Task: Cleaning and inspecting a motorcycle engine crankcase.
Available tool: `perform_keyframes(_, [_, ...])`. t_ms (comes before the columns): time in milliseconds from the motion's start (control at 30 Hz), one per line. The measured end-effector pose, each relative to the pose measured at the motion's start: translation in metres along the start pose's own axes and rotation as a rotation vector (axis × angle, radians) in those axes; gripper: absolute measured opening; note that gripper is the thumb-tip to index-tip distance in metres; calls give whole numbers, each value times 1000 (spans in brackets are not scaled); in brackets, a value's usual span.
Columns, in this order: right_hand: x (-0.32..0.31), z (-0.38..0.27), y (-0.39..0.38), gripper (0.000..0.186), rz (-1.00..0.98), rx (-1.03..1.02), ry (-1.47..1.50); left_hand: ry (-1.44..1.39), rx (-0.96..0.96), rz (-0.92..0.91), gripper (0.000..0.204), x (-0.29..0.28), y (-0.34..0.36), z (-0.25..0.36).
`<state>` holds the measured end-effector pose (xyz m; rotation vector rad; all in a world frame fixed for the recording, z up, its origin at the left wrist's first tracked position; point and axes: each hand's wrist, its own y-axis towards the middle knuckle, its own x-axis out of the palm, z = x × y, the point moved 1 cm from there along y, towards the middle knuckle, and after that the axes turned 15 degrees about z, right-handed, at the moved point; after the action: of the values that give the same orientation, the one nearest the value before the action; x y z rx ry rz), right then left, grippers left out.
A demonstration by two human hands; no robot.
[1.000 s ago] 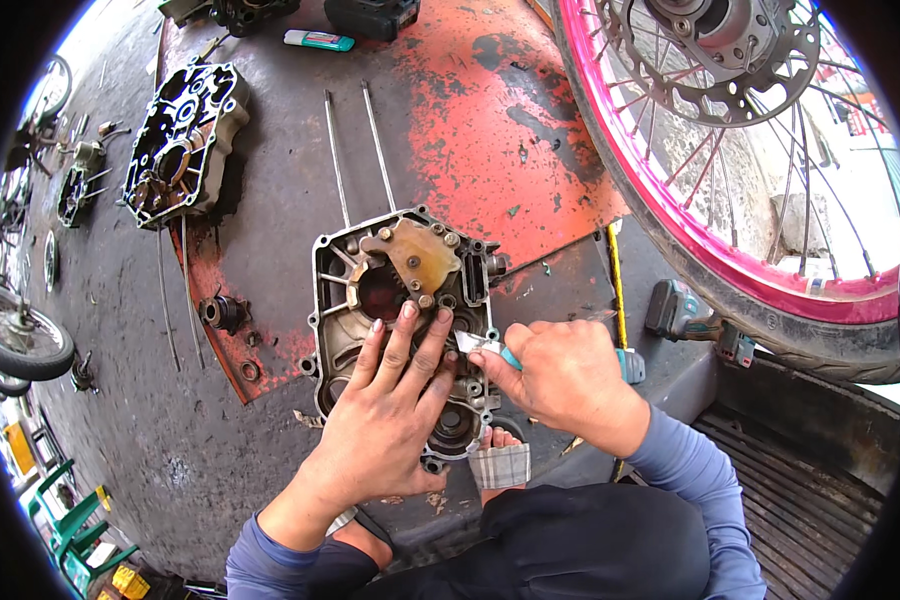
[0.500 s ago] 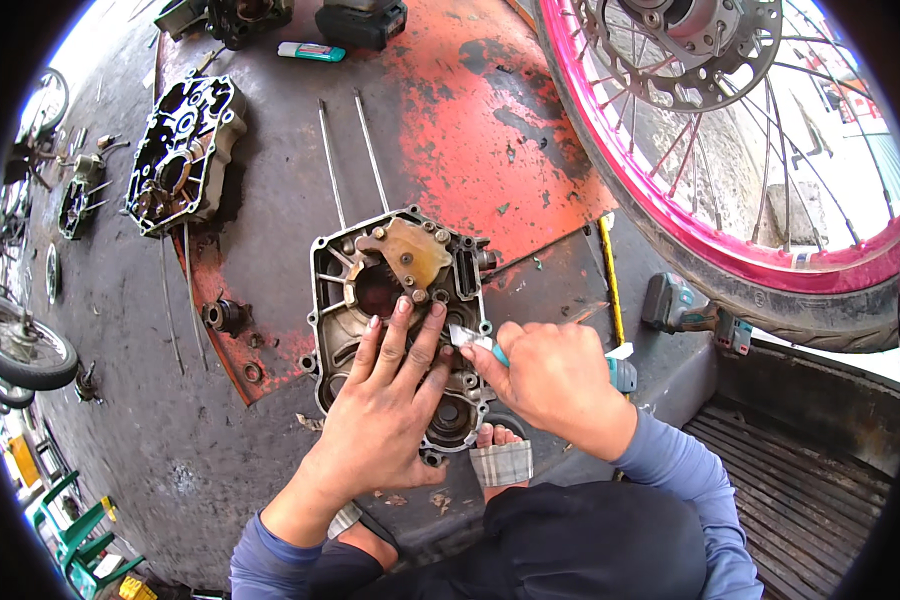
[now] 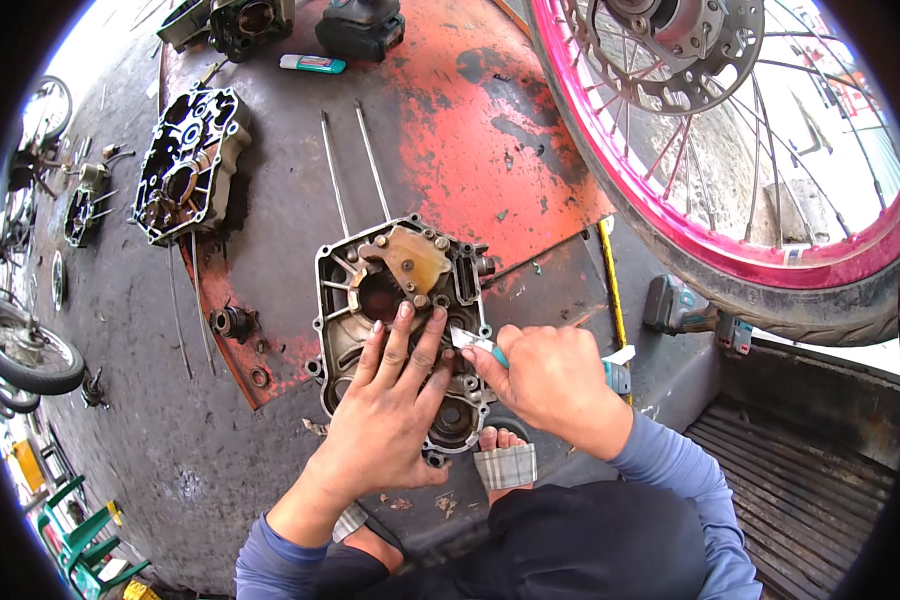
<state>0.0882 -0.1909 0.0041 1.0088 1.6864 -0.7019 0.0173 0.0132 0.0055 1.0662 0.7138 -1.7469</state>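
Note:
A metal engine crankcase half (image 3: 322, 290) lies open side up on the ground in front of me. Two long studs (image 3: 370, 160) stick out from its far side, and a yellowish-brown plate (image 3: 415, 262) is bolted near its top. My left hand (image 3: 385, 405) rests palm down across the casing, fingers stretched out and slightly apart. In my right hand (image 3: 560, 375) is a teal-handled utility knife (image 3: 467, 341). Its pale flat blade reaches the casing's right inner edge, close to my left fingertips. Whether the blade touches metal cannot be made out.
Another crankcase half (image 3: 220, 150) lies at the left, near a small dark fitting (image 3: 232, 322). Beyond are a white-and-teal package (image 3: 312, 64) and a dark battery tool (image 3: 362, 32). A pink-rimmed wheel (image 3: 660, 215) looms right, above a cordless tool (image 3: 680, 305) and a slatted grate (image 3: 770, 500).
The view has shifted slightly, so the surroundings at the left appear a little lower and further right. Both hands keep nearly the same place on the crankcase, the knife still in my right.

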Motion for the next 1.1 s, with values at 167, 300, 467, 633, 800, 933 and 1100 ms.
perform_keyframes(167, [-1, -2, 2, 53, 3, -6, -23, 16, -4, 16, 109, -3, 0, 1])
perform_keyframes(300, [0, 4, 12, 51, 22, -47, -23, 8, 1, 1, 110, -1, 1, 0])
perform_keyframes(467, [1, 4, 8, 51, 25, -36, 12, 7, 2, 11, 109, -1, 2, -1])
perform_keyframes(633, [-1, 7, 11, 53, 7, -67, -3, -8, -27, 1, 107, -5, 4, 1])
perform_keyframes(800, [-2, 13, 25, 53, 5, -128, -1, 11, -13, -11, 109, -4, 4, 1])
perform_keyframes(933, [-4, 14, 9, 52, -58, -112, 11, -6, -8, -7, 112, 0, 1, 0])
perform_keyframes(1100, [-2, 21, 13, 51, 38, -115, -12, 6, -9, -11, 112, -1, 1, 0])
